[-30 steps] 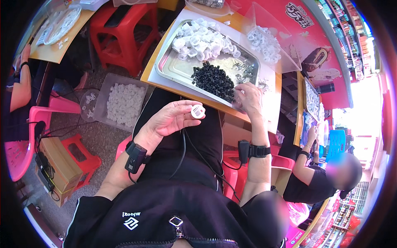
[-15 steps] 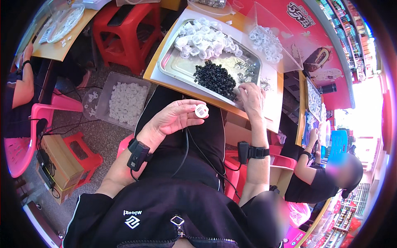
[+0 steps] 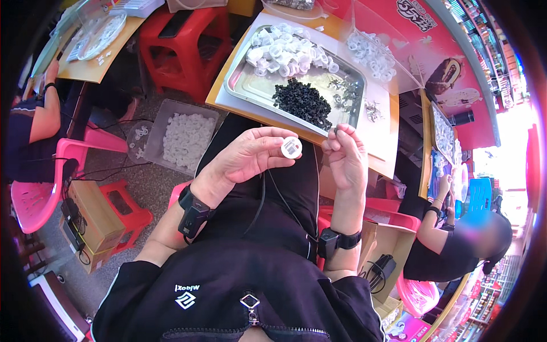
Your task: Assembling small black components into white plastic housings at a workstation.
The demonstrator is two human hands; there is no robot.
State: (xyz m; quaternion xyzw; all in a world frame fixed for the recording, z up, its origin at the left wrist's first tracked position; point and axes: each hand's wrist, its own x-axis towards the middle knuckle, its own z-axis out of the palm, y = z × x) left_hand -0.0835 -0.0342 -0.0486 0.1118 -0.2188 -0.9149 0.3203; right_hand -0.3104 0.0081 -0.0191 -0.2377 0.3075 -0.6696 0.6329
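Facing tray (image 3: 239, 91) edge, hands (image 3: 250, 157) raised

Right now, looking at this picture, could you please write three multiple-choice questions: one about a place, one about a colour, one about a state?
1. Where does the pile of black parts lie?
A. in the metal tray
B. on the red stool
C. in the cardboard box

2. What colour is the round ring at the left hand?
A. black
B. white
C. red

3. How is the right hand?
A. flat on the table
B. raised, fingertips pinching a tiny dark part
C. gripping a phone

Answers:
1. A, since the black heap sits inside the tray below the white rings.
2. B, because the ring between thumb and fingers is plainly white.
3. B, as the hand is up in front of the tray with a small dark piece at its fingertips.
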